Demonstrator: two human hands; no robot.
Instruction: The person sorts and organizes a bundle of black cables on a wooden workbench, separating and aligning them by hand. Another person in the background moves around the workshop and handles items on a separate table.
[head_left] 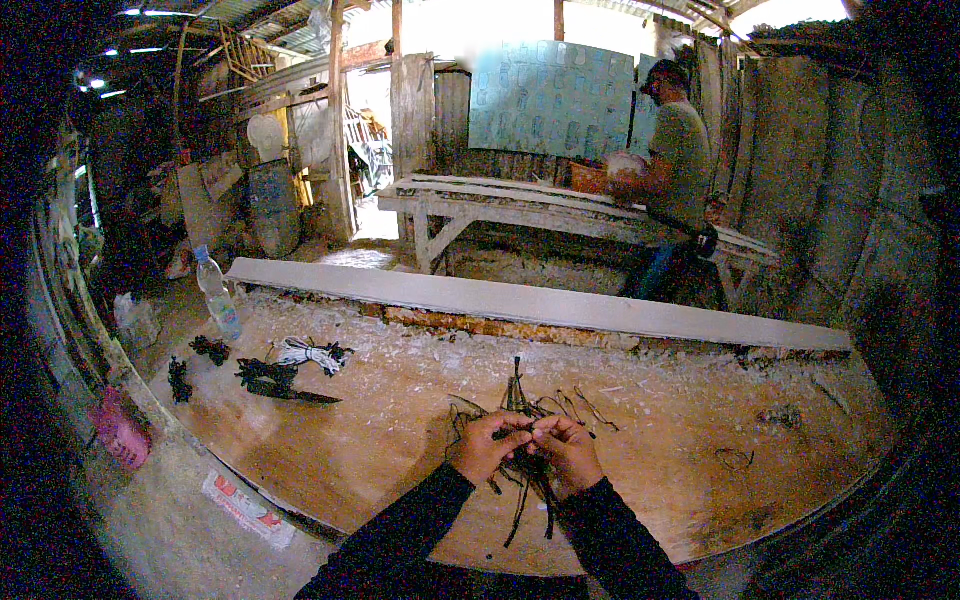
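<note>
Over the middle of the wooden table, my left hand [486, 447] and my right hand [567, 456] meet with fingertips pinched together. Thin black cords [522, 490] stick out above and below my fingers, some lying loose on the wood. The exact spot between the fingertips is too small to make out. To the left lie bundles of black cord [262, 374] and a bundle of white cord [308, 354]. A dark pointed blade, seemingly a knife [312, 398], rests beside them.
Whitish crumbs litter the tabletop [380, 430]. A long pale board [520, 303] runs along its far edge. A clear plastic bottle [214, 290] stands at the far left; a pink basket [122, 432] is below. Beyond, a person [680, 160] works at a long bench [500, 200].
</note>
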